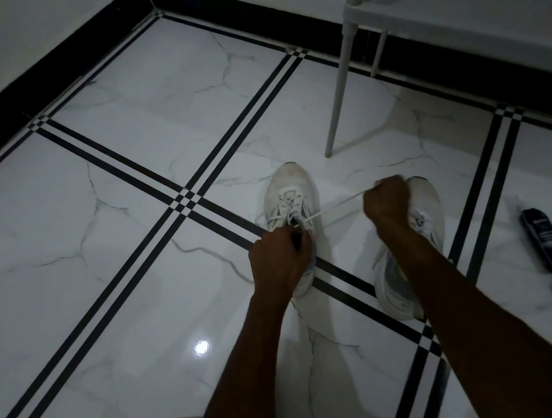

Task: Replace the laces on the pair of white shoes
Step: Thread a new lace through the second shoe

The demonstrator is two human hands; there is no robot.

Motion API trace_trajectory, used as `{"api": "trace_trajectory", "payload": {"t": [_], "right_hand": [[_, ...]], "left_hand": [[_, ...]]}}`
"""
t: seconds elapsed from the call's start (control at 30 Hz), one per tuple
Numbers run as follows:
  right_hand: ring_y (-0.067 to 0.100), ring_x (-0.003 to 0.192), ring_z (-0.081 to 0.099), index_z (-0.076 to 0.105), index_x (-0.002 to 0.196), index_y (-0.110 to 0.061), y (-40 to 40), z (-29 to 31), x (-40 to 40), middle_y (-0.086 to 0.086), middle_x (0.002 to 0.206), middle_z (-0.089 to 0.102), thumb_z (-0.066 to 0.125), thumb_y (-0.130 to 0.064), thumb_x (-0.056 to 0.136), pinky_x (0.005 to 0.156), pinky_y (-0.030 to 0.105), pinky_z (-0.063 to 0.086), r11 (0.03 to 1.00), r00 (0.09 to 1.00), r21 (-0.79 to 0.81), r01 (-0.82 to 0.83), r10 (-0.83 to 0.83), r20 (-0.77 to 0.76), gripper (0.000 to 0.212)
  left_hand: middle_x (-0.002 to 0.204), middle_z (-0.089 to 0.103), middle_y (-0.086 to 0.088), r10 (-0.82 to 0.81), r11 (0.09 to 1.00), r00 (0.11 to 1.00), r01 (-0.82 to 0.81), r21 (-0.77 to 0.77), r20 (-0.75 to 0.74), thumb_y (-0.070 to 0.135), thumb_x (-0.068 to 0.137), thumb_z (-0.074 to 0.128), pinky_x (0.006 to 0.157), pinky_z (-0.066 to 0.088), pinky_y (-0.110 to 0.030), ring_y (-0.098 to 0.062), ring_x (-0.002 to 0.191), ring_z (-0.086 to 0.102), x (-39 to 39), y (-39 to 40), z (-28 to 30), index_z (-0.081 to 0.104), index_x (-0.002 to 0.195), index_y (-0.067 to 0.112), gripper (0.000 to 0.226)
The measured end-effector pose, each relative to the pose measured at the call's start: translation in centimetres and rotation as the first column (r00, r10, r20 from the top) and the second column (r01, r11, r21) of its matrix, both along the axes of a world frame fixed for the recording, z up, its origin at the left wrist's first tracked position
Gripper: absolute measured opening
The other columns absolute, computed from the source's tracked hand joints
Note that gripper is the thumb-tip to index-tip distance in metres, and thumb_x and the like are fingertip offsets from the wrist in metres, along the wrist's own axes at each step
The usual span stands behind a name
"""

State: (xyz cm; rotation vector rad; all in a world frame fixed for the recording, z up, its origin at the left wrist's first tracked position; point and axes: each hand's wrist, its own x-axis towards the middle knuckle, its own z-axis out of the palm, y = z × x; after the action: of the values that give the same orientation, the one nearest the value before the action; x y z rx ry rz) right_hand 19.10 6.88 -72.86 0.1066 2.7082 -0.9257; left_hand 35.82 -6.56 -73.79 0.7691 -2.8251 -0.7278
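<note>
Two white shoes stand on the marble floor, toes pointing away from me. My left hand (281, 259) grips the left shoe (288, 190) at its collar and covers the heel. That shoe's white lace (335, 207) runs taut from the top eyelets to the right. My right hand (387, 203) is closed in a fist on the lace's far end, hovering over the right shoe (424, 208). My right forearm hides much of the right shoe. Another lace (218, 258) lies loose on the floor left of the left shoe.
A white chair leg (338, 95) stands just beyond the shoes, with the chair seat at upper right. A dark blue box (544, 240) lies on the floor at the right. Black skirting runs along the walls behind.
</note>
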Motion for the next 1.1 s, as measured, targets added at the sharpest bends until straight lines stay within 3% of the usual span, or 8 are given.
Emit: {"api": "trace_trajectory", "payload": {"t": [0.07,0.13,0.33,0.57,0.7,0.8,1.0,1.1], "right_hand": [[0.036,0.108,0.057,0.059,0.103,-0.004,0.9,-0.1,-0.2,0.02,0.113,0.058,0.05,0.005,0.087,0.085,0.026,0.034,0.995,0.971,-0.047,0.088,-0.096,-0.219,0.019],[0.029,0.102,0.06,0.065,0.103,0.001,-0.1,0.1,0.8,0.019,0.111,0.062,0.058,0.006,0.087,0.084,0.021,0.038,0.978,0.957,-0.133,-0.158,0.119,-0.266,0.018],[0.018,0.088,0.07,0.079,0.094,-0.011,-3.7,0.4,4.2,0.005,0.098,0.076,0.07,-0.018,0.088,0.082,0.028,0.056,0.776,0.78,-0.079,-0.625,0.623,-0.051,0.013],[0.04,0.1,0.062,0.066,0.093,0.004,1.4,-1.3,1.8,0.023,0.102,0.064,0.042,-0.006,0.09,0.081,0.038,0.047,0.9,0.941,0.386,-0.2,0.287,-0.181,0.026],[0.033,0.117,0.049,0.061,0.133,-0.017,-1.3,-1.1,3.6,0.011,0.134,0.052,0.062,0.0,0.089,0.093,0.037,0.042,0.876,0.854,0.202,-0.439,0.476,-0.21,0.046],[0.026,0.098,0.064,0.077,0.104,-0.013,-3.6,-1.6,4.5,0.01,0.106,0.072,0.066,-0.005,0.088,0.086,0.029,0.045,0.813,0.793,0.065,-0.579,0.58,-0.184,0.021],[0.041,0.072,0.062,0.06,0.066,0.001,0.6,-3.4,5.0,0.026,0.073,0.06,0.04,-0.005,0.074,0.065,0.044,0.051,0.828,0.847,0.359,-0.431,0.509,-0.157,0.023],[0.042,0.095,0.062,0.069,0.092,0.001,0.9,-3.5,4.5,0.022,0.097,0.064,0.051,0.0,0.083,0.079,0.044,0.052,0.777,0.831,0.443,-0.447,0.544,-0.114,0.02]], "left_hand": [[0.065,0.062,0.006,0.017,1.0,0.999,-0.018,-0.005,-0.033,0.048,0.096,0.055,0.059,0.036,-0.023,-0.013,0.058,0.055,-0.1,0.1,0.1,0.068,0.081,0.019,0.035],[0.071,0.065,0.006,0.052,0.999,0.996,-0.053,-0.006,-0.072,0.047,0.094,0.06,0.061,0.04,-0.025,-0.013,0.063,0.058,-0.2,0.2,0.2,0.067,0.086,0.02,0.029],[0.059,0.063,0.004,0.074,0.996,0.99,-0.067,0.064,-0.119,0.053,0.093,0.047,0.051,0.039,-0.022,-0.016,0.053,0.058,0.0,0.3,-0.3,0.075,0.079,0.02,0.045],[0.056,0.06,0.008,0.046,0.998,0.99,-0.041,0.041,-0.133,0.049,0.093,0.049,0.051,0.037,-0.02,-0.013,0.053,0.057,0.0,0.0,-0.3,0.078,0.088,0.022,0.04],[0.056,0.056,0.012,0.044,0.997,0.993,-0.035,0.075,-0.113,0.045,0.097,0.052,0.051,0.034,-0.018,-0.01,0.053,0.056,-0.4,0.1,-0.3,0.078,0.086,0.023,0.036],[0.059,0.063,0.008,0.04,0.997,0.992,-0.031,0.074,-0.12,0.043,0.096,0.054,0.049,0.03,-0.015,-0.011,0.054,0.058,-0.3,0.0,-0.1,0.078,0.085,0.022,0.033],[0.057,0.063,0.005,0.053,0.998,0.987,-0.048,0.036,-0.153,0.046,0.094,0.054,0.05,0.037,-0.019,-0.012,0.053,0.057,-0.2,-0.2,-0.3,0.079,0.086,0.023,0.036],[0.06,0.066,0.005,0.043,0.998,0.987,-0.037,0.046,-0.153,0.049,0.093,0.051,0.053,0.043,-0.023,-0.014,0.057,0.061,-0.2,0.0,-0.6,0.079,0.088,0.024,0.038]]}}
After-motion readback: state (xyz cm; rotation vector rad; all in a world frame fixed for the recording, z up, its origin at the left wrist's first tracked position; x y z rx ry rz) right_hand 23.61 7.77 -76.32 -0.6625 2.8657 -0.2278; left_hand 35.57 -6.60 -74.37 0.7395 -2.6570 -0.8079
